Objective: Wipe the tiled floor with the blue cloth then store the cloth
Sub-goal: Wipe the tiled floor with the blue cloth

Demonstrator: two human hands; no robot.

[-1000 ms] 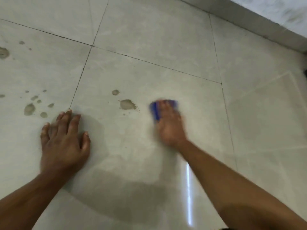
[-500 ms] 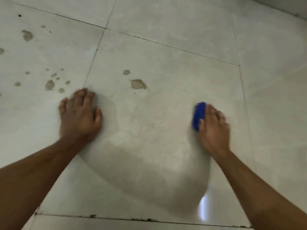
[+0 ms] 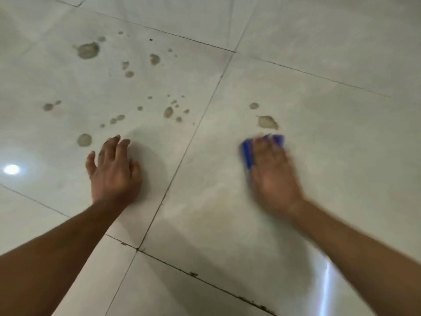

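The pale tiled floor [image 3: 346,142] fills the head view. My right hand [image 3: 273,176], blurred by motion, presses flat on the folded blue cloth [image 3: 247,153], which shows to the left of and beyond my fingers. Just beyond the cloth lie a brown stain [image 3: 267,122] and a smaller spot [image 3: 253,105]. My left hand [image 3: 114,169] rests on the neighbouring tile to the left, its fingers straight and spread, holding nothing. A grout line [image 3: 182,156] runs between the two hands.
Several brown stains dot the left tile, the largest [image 3: 87,50] at the far left and another [image 3: 84,140] just left of my left hand. A lamp's reflection [image 3: 11,169] glares at the left edge. Dirt sits in the near grout line [image 3: 193,274].
My right hand has swept the cloth from the right side of the tile up to just below the brown stain. The view has shifted left, and my left hand now lies left of the grout line.
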